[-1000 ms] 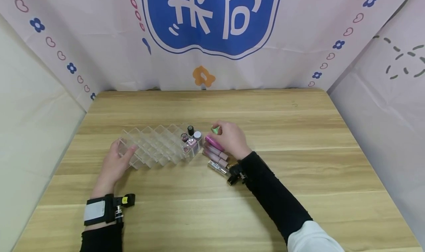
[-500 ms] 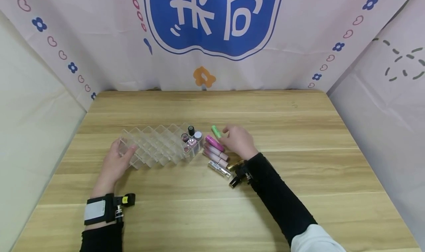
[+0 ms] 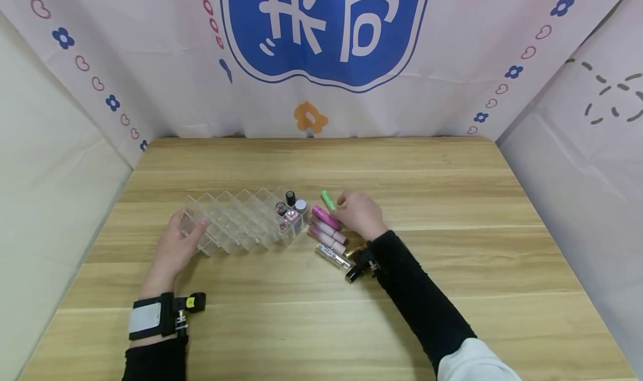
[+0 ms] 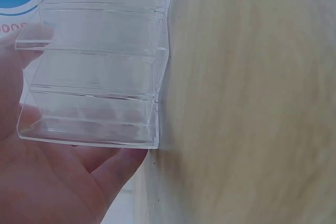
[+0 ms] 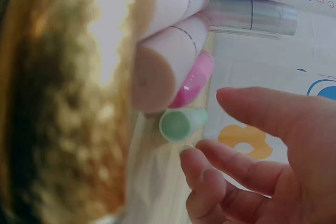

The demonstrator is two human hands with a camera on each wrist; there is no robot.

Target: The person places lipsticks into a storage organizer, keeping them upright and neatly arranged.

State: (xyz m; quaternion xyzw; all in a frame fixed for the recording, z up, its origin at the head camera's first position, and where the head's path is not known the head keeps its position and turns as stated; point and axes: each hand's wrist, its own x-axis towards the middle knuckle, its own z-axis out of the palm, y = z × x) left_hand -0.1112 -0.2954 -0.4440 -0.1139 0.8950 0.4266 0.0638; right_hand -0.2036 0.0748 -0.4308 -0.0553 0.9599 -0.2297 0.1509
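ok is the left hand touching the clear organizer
Touching: the left wrist view shows the left hand gripping the clear organizer around its end.

The left arm (image 3: 159, 283) is slanting up from the lower left of the head view, its black left sleeve (image 3: 156, 360) ending below a wrist strap (image 3: 163, 316), and the left hand (image 3: 172, 250) is gripping with its left thumb (image 3: 196, 235) set apart from the fingers. The right arm (image 3: 417, 297) is angling inward from the lower right, black cloth covering it as far as the wrist and a pale outer sleeve (image 3: 474, 361) showing higher up. The right hand (image 3: 360, 215) is hovering low, its right thumb (image 5: 252, 106) standing clear of the loosely bent fingers (image 5: 242, 163).
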